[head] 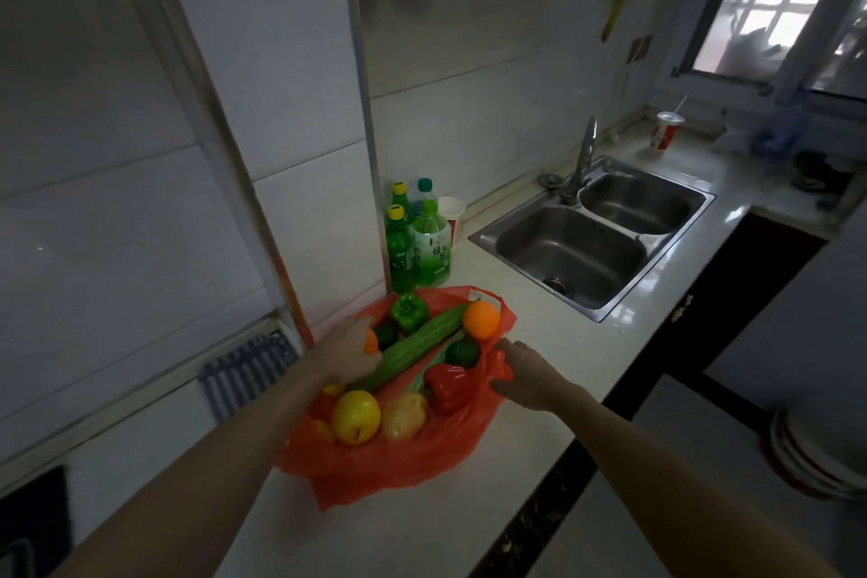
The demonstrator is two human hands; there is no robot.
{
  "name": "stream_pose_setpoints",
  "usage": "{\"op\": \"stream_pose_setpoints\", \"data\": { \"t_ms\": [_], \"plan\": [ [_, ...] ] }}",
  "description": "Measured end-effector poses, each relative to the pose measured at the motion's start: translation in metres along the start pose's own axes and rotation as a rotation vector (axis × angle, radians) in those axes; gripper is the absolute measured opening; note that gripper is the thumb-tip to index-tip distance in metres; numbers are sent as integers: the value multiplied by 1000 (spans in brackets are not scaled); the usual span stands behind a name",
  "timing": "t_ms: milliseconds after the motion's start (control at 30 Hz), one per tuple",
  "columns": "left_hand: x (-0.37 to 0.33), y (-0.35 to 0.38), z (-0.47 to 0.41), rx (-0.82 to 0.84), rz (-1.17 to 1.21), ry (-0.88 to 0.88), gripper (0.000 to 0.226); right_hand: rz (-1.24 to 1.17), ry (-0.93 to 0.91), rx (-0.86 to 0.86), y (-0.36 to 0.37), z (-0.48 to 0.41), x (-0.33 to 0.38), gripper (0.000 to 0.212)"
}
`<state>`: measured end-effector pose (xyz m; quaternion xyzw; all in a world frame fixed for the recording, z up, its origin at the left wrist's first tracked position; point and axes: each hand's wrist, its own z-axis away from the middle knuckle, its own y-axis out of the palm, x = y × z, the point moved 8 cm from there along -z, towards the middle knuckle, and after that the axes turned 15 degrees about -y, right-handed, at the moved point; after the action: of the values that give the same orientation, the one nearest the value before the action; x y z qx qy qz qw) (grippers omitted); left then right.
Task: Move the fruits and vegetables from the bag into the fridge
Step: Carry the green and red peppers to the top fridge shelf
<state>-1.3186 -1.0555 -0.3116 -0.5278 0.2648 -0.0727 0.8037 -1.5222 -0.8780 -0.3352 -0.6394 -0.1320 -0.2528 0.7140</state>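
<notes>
Bag: the red plastic bag (399, 469) lies spread open near the left end of the worktop (422, 540) and is heaped with produce. Nothing appears to have been taken out, so I judge the task to be at its very start.
Fridge: none that I can make out in view, so every item is left to carry.
Left hand: the left hand (347, 357) reaches into the bag's rear left side. Its fingers are curled over a small orange (370, 343), grasping it as far as the view shows. This is probably the first piece to go.
Produce, left to right: yellow apple (356, 415), potato (403, 415), green pepper (409, 311), long green gourd (417, 345) lying diagonally, red pepper (448, 387), dark green round fruit (462, 352), large orange (481, 319). All are inside the bag.
Right hand: the right hand (530, 383) has straight, relaxed fingers and holds nothing. Its fingertips touch the bag's right rim, seemingly to steady it.
Left side: a tiled wall (140, 202) stands just beside the bag, leaving little room there.
Rear: green bottles (429, 244) stand just behind the bag's back rim and could be knocked by a high sweep.
Right side: open worktop lies between the bag and the double sink (570, 256), which is well apart.
Front edge: the bag's front rim lies near it, so lifting up and back toward the person looks freest.
</notes>
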Motion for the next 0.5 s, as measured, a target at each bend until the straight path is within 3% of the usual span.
{"op": "stream_pose_setpoints", "data": {
  "t_ms": [367, 500],
  "plan": [
    [-14, 25, -81, 94, 53, -3, 52, -7, -173, 127, 39, -65, 1, 67],
    [-24, 30, -102, 74, 98, 16, 67, 30, -198, 182, 58, -84, -1, 78]
  ]
}}
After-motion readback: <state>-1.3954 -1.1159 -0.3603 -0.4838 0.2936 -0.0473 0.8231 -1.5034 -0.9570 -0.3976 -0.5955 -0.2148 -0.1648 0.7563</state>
